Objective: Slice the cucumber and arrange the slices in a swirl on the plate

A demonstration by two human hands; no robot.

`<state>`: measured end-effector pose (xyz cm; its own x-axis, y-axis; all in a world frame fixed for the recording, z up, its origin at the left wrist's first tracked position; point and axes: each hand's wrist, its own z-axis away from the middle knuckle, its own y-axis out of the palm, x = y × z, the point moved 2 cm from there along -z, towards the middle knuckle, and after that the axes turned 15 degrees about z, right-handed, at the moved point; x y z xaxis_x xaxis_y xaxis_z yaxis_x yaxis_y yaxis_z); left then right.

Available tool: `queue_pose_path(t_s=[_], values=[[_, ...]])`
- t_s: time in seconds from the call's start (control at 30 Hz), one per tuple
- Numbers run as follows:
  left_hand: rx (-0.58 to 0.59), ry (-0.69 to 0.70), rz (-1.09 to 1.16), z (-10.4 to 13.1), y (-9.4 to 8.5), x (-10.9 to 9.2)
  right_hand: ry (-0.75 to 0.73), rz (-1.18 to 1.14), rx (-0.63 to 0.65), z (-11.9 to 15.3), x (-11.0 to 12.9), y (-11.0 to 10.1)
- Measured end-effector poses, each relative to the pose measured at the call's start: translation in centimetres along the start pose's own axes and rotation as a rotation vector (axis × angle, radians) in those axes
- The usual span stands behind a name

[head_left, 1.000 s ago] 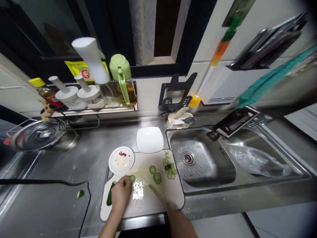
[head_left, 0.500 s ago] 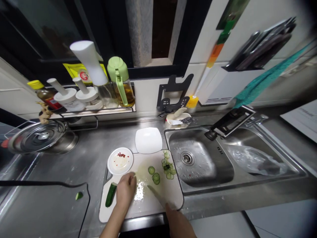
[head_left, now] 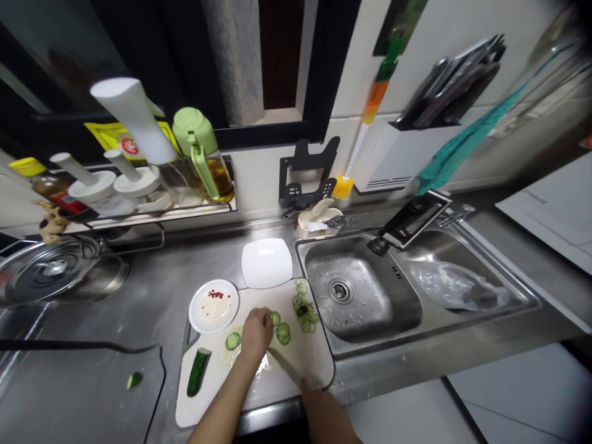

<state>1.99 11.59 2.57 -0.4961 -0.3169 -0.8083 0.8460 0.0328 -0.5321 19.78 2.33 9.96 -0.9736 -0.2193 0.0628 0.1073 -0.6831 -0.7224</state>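
Cucumber slices (head_left: 283, 333) lie on the white cutting board (head_left: 217, 383) in front of us, some near its middle and more in an overlapping cluster along its right side. One separate slice (head_left: 233, 341) lies to the left of our left hand (head_left: 258, 333). That hand is palm down, its fingers bent and drawn together, at a slice beside the middle group; we cannot tell whether it is pinched.

Our right hand (head_left: 324, 410), at the board's near edge, is closed around the handle of a knife (head_left: 287, 367), whose blade points up and left across the board toward our left hand. The uncut cucumber piece (head_left: 198, 372), dark green with a pale cut end, lies at the board's left.

Beyond the board we see a white square plate (head_left: 267, 263), and at its far left corner a round plate (head_left: 214, 306) holding small red pieces. A steel sink (head_left: 370, 296) is to the right.
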Motion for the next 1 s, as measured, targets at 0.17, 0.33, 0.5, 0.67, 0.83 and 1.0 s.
queue_pose_path(t_s=[0.17,0.33,0.5,0.67,0.83,1.0], values=[[-0.016,-0.008,-0.007,-0.2,-0.6,-0.2,-0.012,0.04,0.053,-1.0,0.3,0.6],[-0.063,-0.075,0.085,-0.9,-1.1,-1.2,-0.033,0.064,0.129,-0.9,0.1,0.5],[0.112,0.076,0.297,-1.6,0.5,-3.1,-0.062,0.041,0.139,-0.4,0.1,-0.3],[0.083,0.072,0.241,-1.5,0.7,-2.4,-0.046,0.047,0.162,-0.4,0.2,-0.8],[-0.001,-0.01,0.063,-1.4,-0.2,-1.4,-0.054,0.053,0.148,-0.4,0.1,-0.6],[0.049,-0.025,-0.105,-1.1,-0.3,-1.1,-0.063,0.03,0.143,-0.6,0.0,0.0]])
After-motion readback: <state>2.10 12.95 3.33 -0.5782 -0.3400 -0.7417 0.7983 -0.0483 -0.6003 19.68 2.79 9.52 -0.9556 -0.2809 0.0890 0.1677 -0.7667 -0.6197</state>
